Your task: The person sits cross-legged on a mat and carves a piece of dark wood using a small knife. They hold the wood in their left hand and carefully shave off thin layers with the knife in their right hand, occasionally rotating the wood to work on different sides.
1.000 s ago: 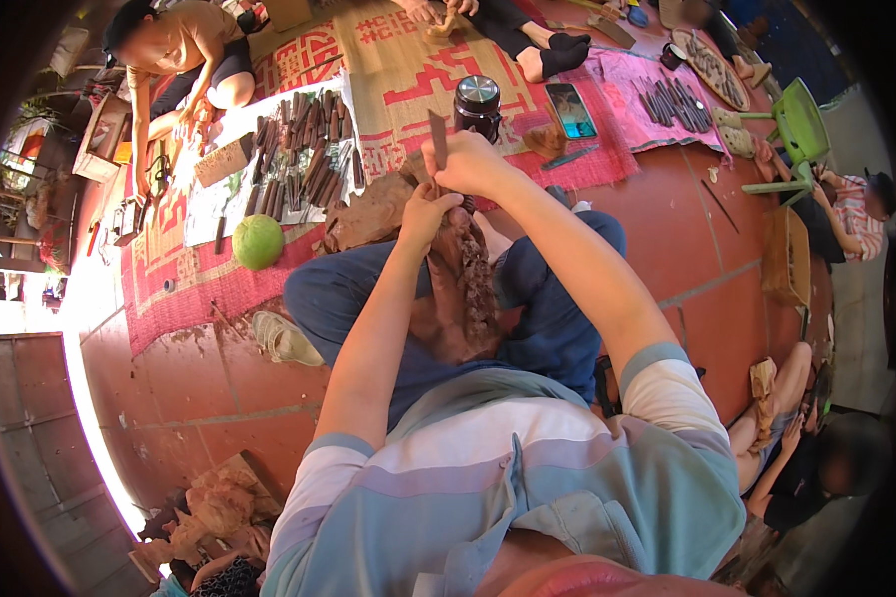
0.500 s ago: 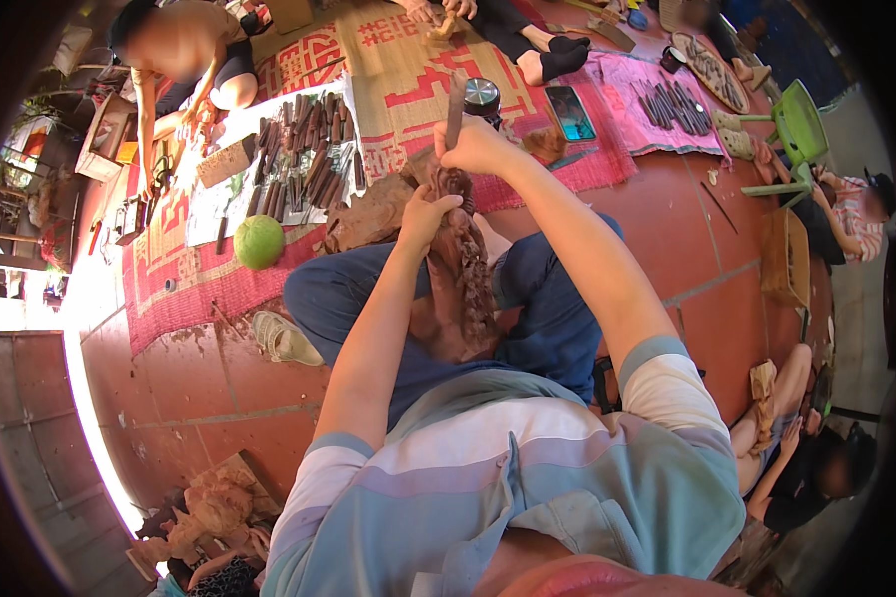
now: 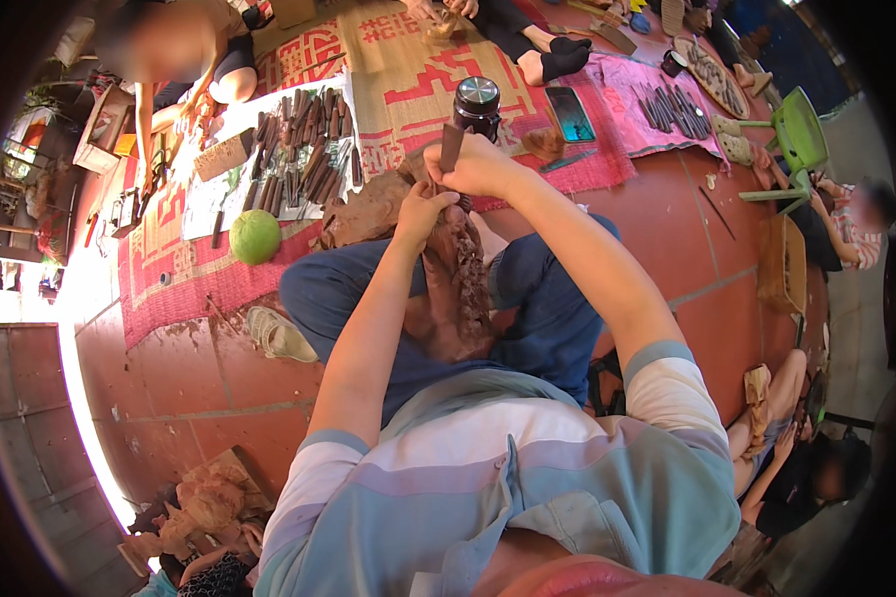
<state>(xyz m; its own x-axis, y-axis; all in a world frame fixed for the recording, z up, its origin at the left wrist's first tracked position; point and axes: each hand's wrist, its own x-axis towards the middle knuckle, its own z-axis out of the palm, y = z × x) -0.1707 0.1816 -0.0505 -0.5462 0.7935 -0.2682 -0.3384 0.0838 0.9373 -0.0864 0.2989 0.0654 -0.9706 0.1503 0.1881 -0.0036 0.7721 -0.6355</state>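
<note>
The right hand (image 3: 483, 167) is closed on a flat brown wooden carving tool (image 3: 450, 147), its blade pointing up above the fist. The left hand (image 3: 423, 211) is pressed around the top of a tall reddish-brown clay figure (image 3: 458, 289), which stands upright between the person's knees on the red tiled floor (image 3: 219, 398). Just beyond the hands stands a dark glass jar with a black lid (image 3: 477, 104). A green round fruit (image 3: 256, 236) lies on the red patterned mat (image 3: 184, 274) to the left.
</note>
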